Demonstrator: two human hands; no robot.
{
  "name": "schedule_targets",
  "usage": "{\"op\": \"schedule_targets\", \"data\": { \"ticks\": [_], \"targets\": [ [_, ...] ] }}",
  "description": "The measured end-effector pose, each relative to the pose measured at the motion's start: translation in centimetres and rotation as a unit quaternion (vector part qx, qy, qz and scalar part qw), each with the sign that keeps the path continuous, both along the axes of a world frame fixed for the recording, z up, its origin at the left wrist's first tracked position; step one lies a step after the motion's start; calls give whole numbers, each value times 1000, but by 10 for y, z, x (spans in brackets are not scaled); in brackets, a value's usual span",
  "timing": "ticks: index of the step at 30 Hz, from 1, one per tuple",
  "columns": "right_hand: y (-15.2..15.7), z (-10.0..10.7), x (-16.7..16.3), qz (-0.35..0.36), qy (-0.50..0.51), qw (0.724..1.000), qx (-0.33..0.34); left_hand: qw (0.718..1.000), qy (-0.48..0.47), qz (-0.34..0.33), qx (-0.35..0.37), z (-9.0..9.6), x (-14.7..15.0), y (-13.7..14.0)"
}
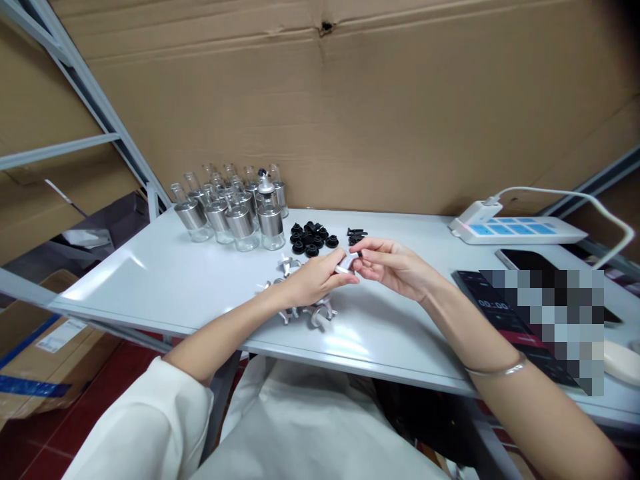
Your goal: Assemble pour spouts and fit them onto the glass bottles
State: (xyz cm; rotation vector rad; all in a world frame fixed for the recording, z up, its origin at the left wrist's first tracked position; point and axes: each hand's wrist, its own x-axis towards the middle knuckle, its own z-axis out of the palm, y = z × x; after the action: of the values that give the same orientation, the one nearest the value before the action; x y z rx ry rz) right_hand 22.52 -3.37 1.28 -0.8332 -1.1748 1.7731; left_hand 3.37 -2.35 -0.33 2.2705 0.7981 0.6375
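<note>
Both hands meet just right of the middle of the frame, above the table. The left hand is closed around a small silvery-white spout piece, its thumb and fingers pressed to it. The right hand pinches a tiny black bit at the upper end of that piece between thumb and fingertips; a thin silver bangle circles that wrist.

Just below the left hand, near the centre, lie loose silvery metal pourers — I count at least five, some hidden by the forearm. Above the hands sit black ridged round stoppers in one cluster, about ten, and to their right a little pile of slim black plastic pieces, too bunched to count.

Farther out, left of centre, stand clear glass bottles with brushed-steel bands, at least ten — they overlap — and one at the front right wears a silvery pourer with a black tip.

On the right are one white power strip with blue panels, one plugged-in white charger and two dark phones, partly pixelated.
</note>
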Motion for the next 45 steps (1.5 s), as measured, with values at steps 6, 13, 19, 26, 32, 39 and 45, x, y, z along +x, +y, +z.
{"op": "schedule_targets", "data": {
  "ticks": [6, 13, 19, 26, 32, 39, 45],
  "targets": [
    [-2, 1, -3, -13, -38, 998, 48, 1000, 6, 10, -13, 1, -1, 1],
    [-3, 0, -11, -61, -124, 982, 129, 999, 10, 13, -35, 6, -1, -1],
    [2, -3, -9, -80, -146, 978, 130, 998, -32, 26, -54, 5, -4, 2],
    [3, 2, -4, -186, -75, 976, 85, 979, -25, 198, 30, 10, -27, 33],
    [3, 4, -3, -208, -64, 972, 87, 977, 81, 189, 58, -5, -27, 48],
    [3, 2, -3, -210, -62, 971, 96, 976, 116, 168, 75, -12, -22, 52],
    [6, 0, -2, -216, -69, 968, 110, 975, 60, 172, 124, -5, -20, 49]
  ]
}}
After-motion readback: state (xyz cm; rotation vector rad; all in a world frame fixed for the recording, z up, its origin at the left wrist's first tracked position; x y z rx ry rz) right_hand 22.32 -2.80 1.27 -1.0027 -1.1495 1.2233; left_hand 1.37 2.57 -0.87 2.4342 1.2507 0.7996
